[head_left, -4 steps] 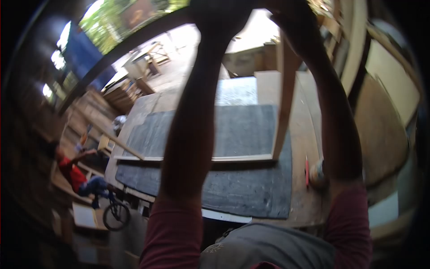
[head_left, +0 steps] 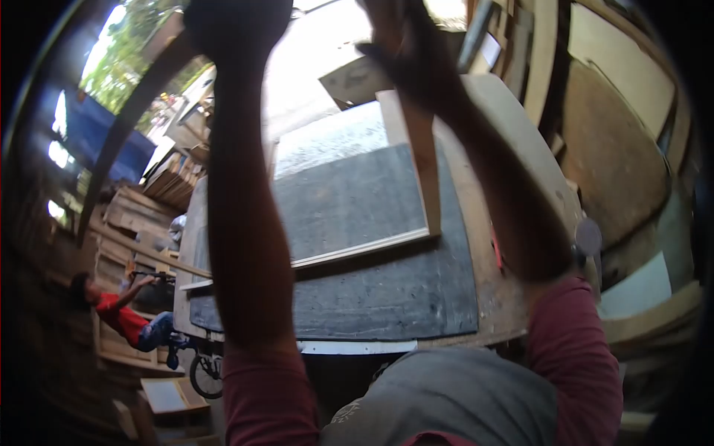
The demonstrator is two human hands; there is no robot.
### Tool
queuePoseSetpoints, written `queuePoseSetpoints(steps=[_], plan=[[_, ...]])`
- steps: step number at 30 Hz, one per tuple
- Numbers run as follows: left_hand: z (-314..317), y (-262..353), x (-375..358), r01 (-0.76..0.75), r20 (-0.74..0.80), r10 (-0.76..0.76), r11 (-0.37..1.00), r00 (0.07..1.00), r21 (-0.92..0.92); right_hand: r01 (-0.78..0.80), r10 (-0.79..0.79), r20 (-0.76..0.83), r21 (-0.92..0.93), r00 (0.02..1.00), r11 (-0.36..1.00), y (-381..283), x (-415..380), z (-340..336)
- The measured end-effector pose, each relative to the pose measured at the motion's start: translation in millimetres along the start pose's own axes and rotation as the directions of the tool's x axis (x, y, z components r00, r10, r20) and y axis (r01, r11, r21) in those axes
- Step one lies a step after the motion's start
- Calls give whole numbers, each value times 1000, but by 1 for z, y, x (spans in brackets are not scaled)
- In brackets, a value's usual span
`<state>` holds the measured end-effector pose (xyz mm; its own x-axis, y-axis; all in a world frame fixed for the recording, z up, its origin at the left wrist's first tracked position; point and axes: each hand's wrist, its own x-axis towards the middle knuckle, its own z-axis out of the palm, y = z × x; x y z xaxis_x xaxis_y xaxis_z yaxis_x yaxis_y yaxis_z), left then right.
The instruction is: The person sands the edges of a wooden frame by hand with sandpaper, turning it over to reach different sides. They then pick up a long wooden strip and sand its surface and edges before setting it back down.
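Observation:
A large wooden frame [head_left: 422, 160] stands tilted on a dark mat [head_left: 379, 305] that covers part of the workbench. Its pale bottom rail rests on the mat, and its right upright rises toward the top of the view. My left hand [head_left: 238, 26], dark against the light, is closed on the frame's dark top rail at upper left; its fingers are mostly hidden. Around the upper part of the right upright is my right hand [head_left: 416, 56], its thumb across the wood. Some of its fingers are blurred near the top edge.
A red pencil-like tool [head_left: 497, 251] lies on the bench [head_left: 483, 297] at right, near a round-topped object [head_left: 587, 236]. Boards [head_left: 617, 149] lean along the right side. At left a person in a red shirt [head_left: 126, 316] is on a bicycle [head_left: 206, 372], near stacked timber [head_left: 175, 178].
Both hands and the frame's upper part have shifted left in the view, and the upright now leans left. The view itself has turned somewhat. Both hands stay on the frame.

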<state>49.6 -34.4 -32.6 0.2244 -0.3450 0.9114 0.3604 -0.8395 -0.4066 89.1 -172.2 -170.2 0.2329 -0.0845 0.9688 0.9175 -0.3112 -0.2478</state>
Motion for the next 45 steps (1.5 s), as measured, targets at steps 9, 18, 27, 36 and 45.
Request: queuePoseSetpoints(steps=[9, 18, 27, 36, 45], plan=[[49, -41, 11, -245, -402, 378, 906, 834, 344, -662, 721, 248, -286, 647, 693, -4, -384, -56], [63, -67, 11, -331, -295, 374, 925, 879, 187, -573, 561, 127, 86, 818, 815, -8, -271, -43], [17, -21, 3, -154, -193, 143, 987, 971, -44, -652, 638, 135, 137, 758, 745, -18, -247, -42], [21, -24, 0, -211, -303, 215, 976, 928, 46, 119, -120, -76, -13, 990, 993, -40, 61, -16], [1, -17, 2, -143, -221, 144, 990, 965, 19, -837, 914, 390, -461, 107, 294, 28, -388, -65]])
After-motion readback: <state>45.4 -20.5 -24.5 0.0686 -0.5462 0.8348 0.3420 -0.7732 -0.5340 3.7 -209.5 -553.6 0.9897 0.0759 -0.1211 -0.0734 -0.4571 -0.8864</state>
